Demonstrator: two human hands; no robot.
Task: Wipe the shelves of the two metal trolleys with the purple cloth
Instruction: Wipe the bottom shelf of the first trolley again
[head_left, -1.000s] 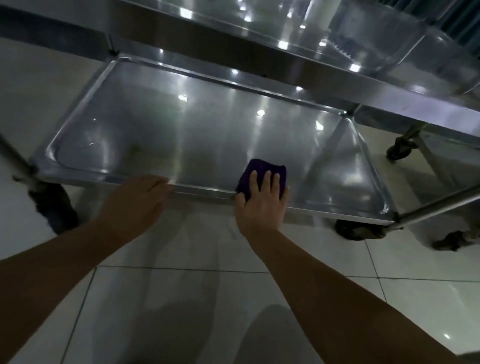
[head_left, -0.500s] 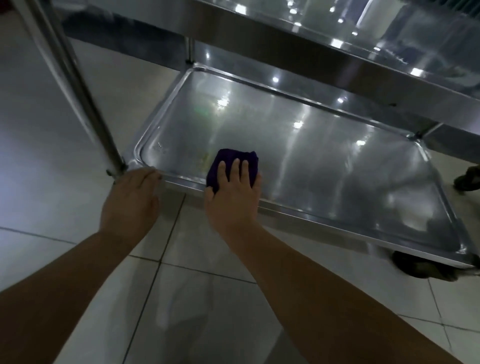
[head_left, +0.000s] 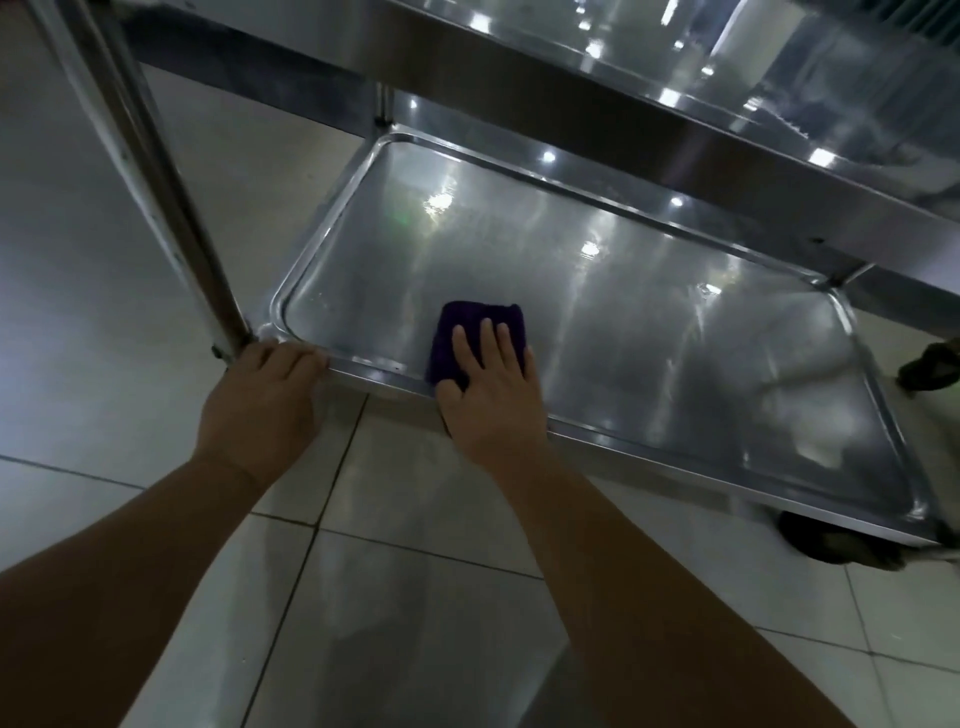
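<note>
While your wipe has swept leftward along the front rim, the cloth now sits near the shelf's left end.
Head view: your right hand (head_left: 493, 400) lies flat, fingers straight, pressing the purple cloth (head_left: 483, 313) onto the bottom shelf (head_left: 649, 338) just inside the near rim; a second ago it worked farther right. Your left hand (head_left: 260, 400) has shifted to the corner beside the upright post (head_left: 174, 208), fingers laid loosely on the rim, gripping nothing. The front strip looks covered; the back probably still needs passes.

text: none legible | labels: none | brands: none | numbers: none | signs: none
</note>
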